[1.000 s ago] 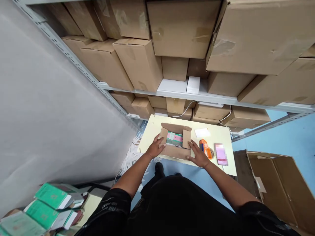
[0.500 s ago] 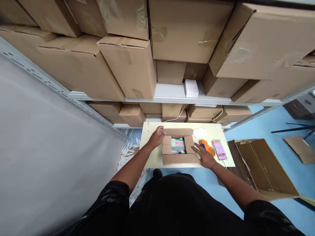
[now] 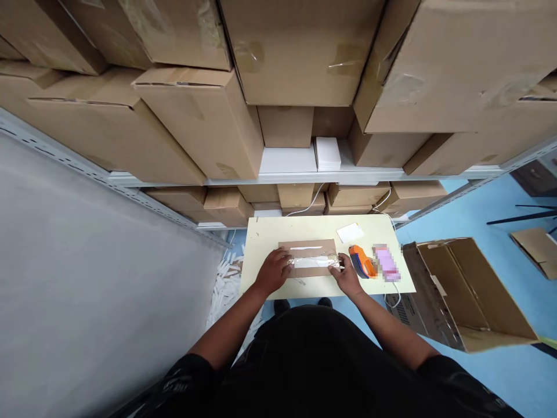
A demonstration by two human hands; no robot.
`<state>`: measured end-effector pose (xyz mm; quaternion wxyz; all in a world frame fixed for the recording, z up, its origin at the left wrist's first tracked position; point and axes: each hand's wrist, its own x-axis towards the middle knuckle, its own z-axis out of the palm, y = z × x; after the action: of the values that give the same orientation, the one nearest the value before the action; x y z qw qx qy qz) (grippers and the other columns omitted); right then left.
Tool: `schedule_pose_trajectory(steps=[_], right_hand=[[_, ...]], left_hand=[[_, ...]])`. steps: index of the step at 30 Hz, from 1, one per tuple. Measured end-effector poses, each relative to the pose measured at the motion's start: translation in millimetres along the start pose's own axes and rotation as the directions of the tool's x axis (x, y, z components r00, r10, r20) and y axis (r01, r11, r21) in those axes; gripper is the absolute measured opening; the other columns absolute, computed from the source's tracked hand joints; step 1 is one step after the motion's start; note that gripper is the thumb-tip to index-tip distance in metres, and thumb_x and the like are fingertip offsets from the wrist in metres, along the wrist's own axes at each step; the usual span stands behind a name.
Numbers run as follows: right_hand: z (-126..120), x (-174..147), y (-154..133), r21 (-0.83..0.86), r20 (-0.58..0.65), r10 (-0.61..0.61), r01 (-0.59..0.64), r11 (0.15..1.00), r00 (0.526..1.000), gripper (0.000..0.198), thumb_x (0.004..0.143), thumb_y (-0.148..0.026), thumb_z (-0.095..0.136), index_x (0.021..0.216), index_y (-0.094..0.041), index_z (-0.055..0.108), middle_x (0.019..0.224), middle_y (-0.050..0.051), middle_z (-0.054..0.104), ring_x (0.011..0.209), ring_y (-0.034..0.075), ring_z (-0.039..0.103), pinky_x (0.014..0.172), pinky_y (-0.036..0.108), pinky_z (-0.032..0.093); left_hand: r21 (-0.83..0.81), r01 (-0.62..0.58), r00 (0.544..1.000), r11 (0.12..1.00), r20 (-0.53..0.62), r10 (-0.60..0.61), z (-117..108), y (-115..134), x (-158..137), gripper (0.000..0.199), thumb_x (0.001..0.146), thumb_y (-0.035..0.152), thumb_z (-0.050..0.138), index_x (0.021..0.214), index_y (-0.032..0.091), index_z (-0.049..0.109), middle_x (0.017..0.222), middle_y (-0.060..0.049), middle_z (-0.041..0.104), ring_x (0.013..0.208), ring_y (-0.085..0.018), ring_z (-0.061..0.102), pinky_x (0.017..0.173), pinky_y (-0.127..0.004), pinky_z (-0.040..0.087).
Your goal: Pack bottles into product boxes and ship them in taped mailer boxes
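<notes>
The box [image 3: 308, 253] on the bench [image 3: 263, 233] is touched at opposite ends by the left hand [image 3: 274, 269] and right hand [image 3: 347, 276] — grip cannot be told — and its tape [image 3: 310, 262] could be creased by uneven pressing.

Table [image 3: 261, 238], pale yellow, rectangular. Directly on it, left to right: one brown cardboard box [image 3: 307, 253], flaps closed, clear tape [image 3: 311, 262] across top; one white card [image 3: 350, 233]; one orange tape dispenser [image 3: 362, 261]; one phone [image 3: 386, 263], pink display.
</notes>
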<state>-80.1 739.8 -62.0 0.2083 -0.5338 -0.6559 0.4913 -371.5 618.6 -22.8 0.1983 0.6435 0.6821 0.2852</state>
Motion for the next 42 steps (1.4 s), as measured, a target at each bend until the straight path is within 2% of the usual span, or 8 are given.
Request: schedule_pose_trajectory(steps=[11, 15, 18, 22, 25, 31, 37, 42], right_hand=[[-22, 13, -8, -0.240, -0.010, -0.038, 0.035, 0.970, 0.999, 0.042, 0.099, -0.054, 0.043, 0.114, -0.021, 0.064, 0.106, 0.009, 0.073, 0.097, 0.026, 0.067, 0.084, 0.036, 0.051], [-60, 16, 24, -0.689, -0.184, -0.001, -0.128, 0.713, 0.983, 0.038, 0.098, -0.044, 0.048, 0.115, -0.015, 0.067, 0.117, 0.018, 0.070, 0.114, 0.034, 0.061, 0.094, 0.043, 0.045], [-74, 20, 46, -0.813, -0.207, 0.157, -0.259, 0.522, 0.966, 0.042, 0.096, -0.048, 0.054, 0.116, -0.014, 0.068, 0.120, 0.020, 0.069, 0.116, 0.038, 0.057, 0.092, 0.046, 0.043], [-67, 28, 48, -0.877, -0.148, 0.166, -0.207, 0.433, 0.975, 0.033, 0.098, -0.038, 0.051, 0.107, -0.014, 0.072, 0.116, 0.019, 0.070, 0.123, 0.038, 0.053, 0.096, 0.047, 0.038], [-68, 30, 33, -0.833, -0.150, 0.169, -0.217, 0.509, 0.974, 0.030, 0.096, -0.034, 0.050, 0.104, -0.014, 0.072, 0.103, 0.018, 0.071, 0.115, 0.035, 0.057, 0.092, 0.045, 0.041], [-95, 12, -23, -0.307, -0.195, 0.062, -0.121, 0.944, 0.979, 0.026, 0.088, -0.042, 0.051, 0.074, -0.022, 0.061, 0.069, 0.003, 0.060, 0.077, 0.023, 0.056, 0.065, 0.030, 0.041], [-46, 16, -96, -0.032, 0.056, -0.047, 0.049, 0.998, 0.997, 0.053, 0.085, -0.069, 0.059, 0.061, -0.022, 0.052, 0.058, -0.001, 0.050, 0.061, 0.016, 0.048, 0.057, 0.028, 0.037], [2, 36, -118, -0.167, 0.216, -0.206, 0.244, 0.955, 0.954, 0.057, 0.085, -0.070, 0.057, 0.054, -0.023, 0.051, 0.059, 0.000, 0.051, 0.062, 0.017, 0.052, 0.061, 0.029, 0.040]], left_hand=[[0.371, 0.013, 0.982, 0.929, -0.180, 0.059, 32, 17, 15, 0.021, 0.099, 0.017, 0.050, 0.101, 0.019, 0.071, 0.105, -0.012, 0.070, 0.126, -0.032, 0.058, 0.118, -0.058, 0.040], [0.471, -0.047, 0.990, 0.881, -0.096, 0.105, 34, 21, 13, 0.027, 0.098, 0.013, 0.051, 0.113, 0.018, 0.073, 0.115, -0.014, 0.070, 0.121, -0.033, 0.059, 0.112, -0.055, 0.041], [0.456, -0.141, 0.989, 0.879, 0.030, 0.143, 33, 20, 14, 0.032, 0.098, 0.010, 0.050, 0.118, 0.019, 0.073, 0.117, -0.013, 0.070, 0.111, -0.029, 0.060, 0.104, -0.046, 0.047], [0.418, -0.190, 0.981, 0.888, 0.112, 0.157, 27, 18, 20, 0.033, 0.095, 0.008, 0.052, 0.118, 0.019, 0.073, 0.116, -0.011, 0.070, 0.111, -0.028, 0.058, 0.104, -0.043, 0.046], [0.385, -0.156, 0.987, 0.910, 0.089, 0.132, 26, 23, 24, 0.026, 0.095, 0.015, 0.055, 0.112, 0.019, 0.075, 0.112, -0.011, 0.069, 0.108, -0.029, 0.058, 0.100, -0.044, 0.046], [0.311, -0.089, 0.995, 0.946, 0.073, 0.070, 33, 28, 36, 0.019, 0.096, 0.017, 0.056, 0.095, 0.017, 0.074, 0.102, -0.012, 0.069, 0.102, -0.029, 0.059, 0.094, -0.046, 0.048], [-0.156, -0.049, 0.998, 0.987, 0.031, 0.055, 26, 12, 38, 0.026, 0.094, 0.019, 0.053, 0.104, 0.019, 0.077, 0.106, -0.010, 0.074, 0.103, -0.026, 0.065, 0.100, -0.044, 0.049], [-0.801, 0.220, 0.960, 0.557, 0.076, -0.270, 4, 7, 37, 0.050, 0.103, 0.049, 0.041, 0.112, 0.015, 0.077, 0.107, -0.011, 0.076, 0.096, -0.024, 0.070, 0.087, -0.039, 0.055]])
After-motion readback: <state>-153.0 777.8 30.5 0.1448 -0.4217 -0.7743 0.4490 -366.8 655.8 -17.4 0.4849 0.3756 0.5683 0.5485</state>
